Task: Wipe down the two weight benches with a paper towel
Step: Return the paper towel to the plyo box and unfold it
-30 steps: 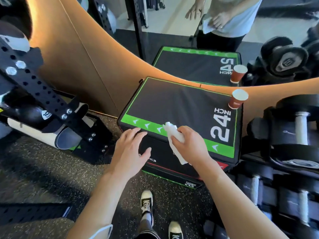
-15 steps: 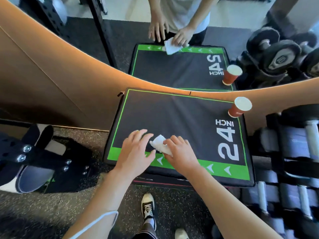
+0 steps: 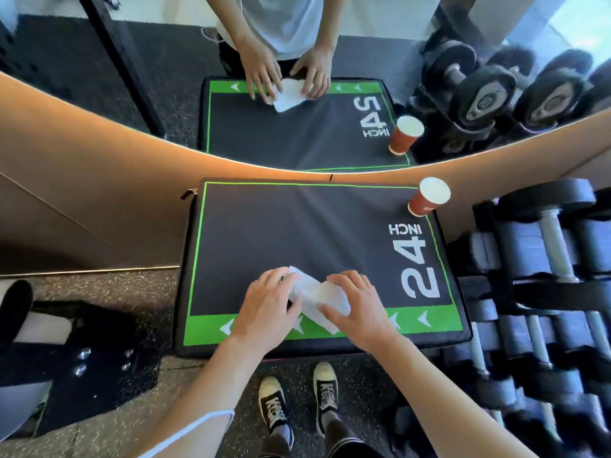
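Note:
A white paper towel (image 3: 314, 292) lies on the near part of a black padded box (image 3: 297, 233) with a green border and "24 INCH" in white. My left hand (image 3: 267, 305) holds the towel's left end with its fingers curled on it. On the towel's right end my right hand (image 3: 357, 305) presses, fingers bent over it. Both hands rest on the pad near its green front strip. No weight bench shows in this view.
A red paper cup (image 3: 428, 198) stands at the box's far right corner. A dumbbell rack (image 3: 545, 292) fills the right side. A mirror (image 3: 297, 94) above an orange wall band reflects the scene. Black rack parts (image 3: 82, 358) lie on the floor at left.
The view has shifted to look straight down on the box. The towel has gone from a wad in my right hand to a spread sheet held by both hands.

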